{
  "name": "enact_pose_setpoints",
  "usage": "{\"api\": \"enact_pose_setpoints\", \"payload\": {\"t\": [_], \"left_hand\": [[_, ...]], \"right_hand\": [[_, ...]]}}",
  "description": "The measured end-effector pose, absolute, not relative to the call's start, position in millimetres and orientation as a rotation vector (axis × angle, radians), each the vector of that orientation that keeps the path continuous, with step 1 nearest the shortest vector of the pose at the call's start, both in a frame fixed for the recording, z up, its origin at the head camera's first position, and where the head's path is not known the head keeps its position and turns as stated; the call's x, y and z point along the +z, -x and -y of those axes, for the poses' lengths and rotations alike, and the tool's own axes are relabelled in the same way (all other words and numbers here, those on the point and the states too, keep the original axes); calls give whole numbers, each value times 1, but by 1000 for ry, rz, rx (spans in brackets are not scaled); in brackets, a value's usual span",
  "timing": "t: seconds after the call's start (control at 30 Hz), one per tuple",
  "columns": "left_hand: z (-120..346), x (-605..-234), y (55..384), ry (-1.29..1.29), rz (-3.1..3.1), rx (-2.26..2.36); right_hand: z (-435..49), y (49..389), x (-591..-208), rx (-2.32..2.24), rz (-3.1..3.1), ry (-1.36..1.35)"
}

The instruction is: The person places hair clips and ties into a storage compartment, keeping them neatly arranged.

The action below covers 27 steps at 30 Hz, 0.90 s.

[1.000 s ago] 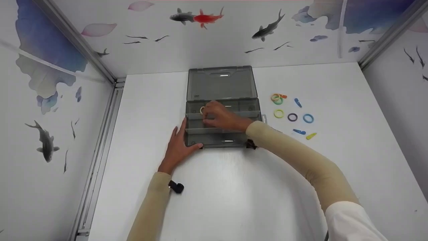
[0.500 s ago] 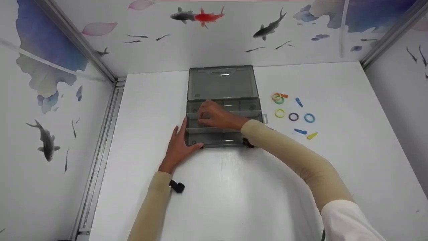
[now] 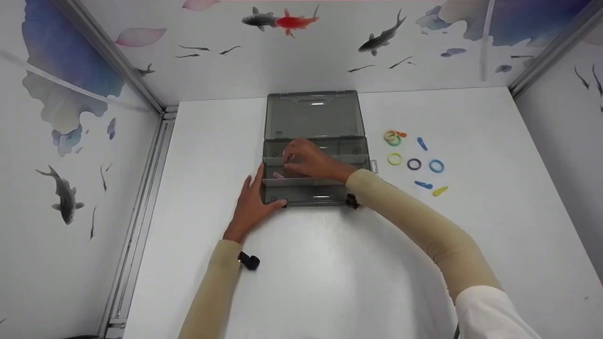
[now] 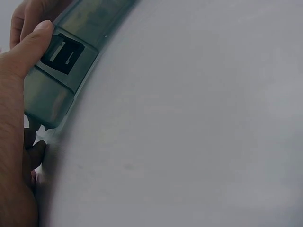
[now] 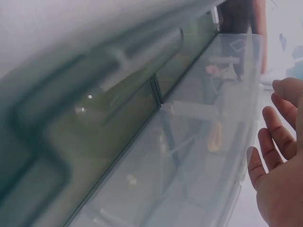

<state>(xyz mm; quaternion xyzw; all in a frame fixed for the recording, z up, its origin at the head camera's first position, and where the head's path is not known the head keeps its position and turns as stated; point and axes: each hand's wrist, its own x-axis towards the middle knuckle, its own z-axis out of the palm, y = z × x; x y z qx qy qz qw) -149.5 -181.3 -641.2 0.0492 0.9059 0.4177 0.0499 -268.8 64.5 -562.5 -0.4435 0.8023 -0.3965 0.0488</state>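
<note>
Since 0.5 s ago, the right hand (image 3: 308, 160) has shifted slightly right, and a pink piece (image 3: 278, 175) now shows in the middle compartment of the box (image 3: 306, 204). Nearest, the left hand (image 3: 251, 207), fingers straight, presses the box's near-left corner. Bent right fingers hang over the box; whether they grasp anything, I cannot tell. Rightward on the table (image 3: 320, 273) lie 4 clips (image 3: 423, 185) and 5 rings (image 3: 430, 166); farthest is the open lid (image 3: 314, 117).

I count one translucent grey plastic box (image 3: 314, 115), one small pink piece (image 3: 278, 175), two blue tapered clips (image 3: 422, 144) (image 3: 423, 185), one yellow clip (image 3: 440, 191), one orange clip (image 3: 401, 134), three separate round rings (image 3: 389, 157) (image 3: 408, 164) (image 3: 430, 165) and at least two overlapping rings (image 3: 388, 142).
</note>
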Motion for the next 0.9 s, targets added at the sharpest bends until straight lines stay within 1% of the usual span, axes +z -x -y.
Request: {"api": "enact_pose_setpoints", "payload": {"t": [0.23, 0.57, 0.9], "left_hand": [[182, -642, 150, -144, -2756, 1269], [182, -641, 148, -134, -2750, 1267], [179, -640, 148, -132, -2755, 1290]], "right_hand": [[-86, 262, -561, -1328, -2463, 1266], [-116, 248, -564, -1455, -2458, 1216], [-144, 224, -562, -1546, -2394, 1053]]}}
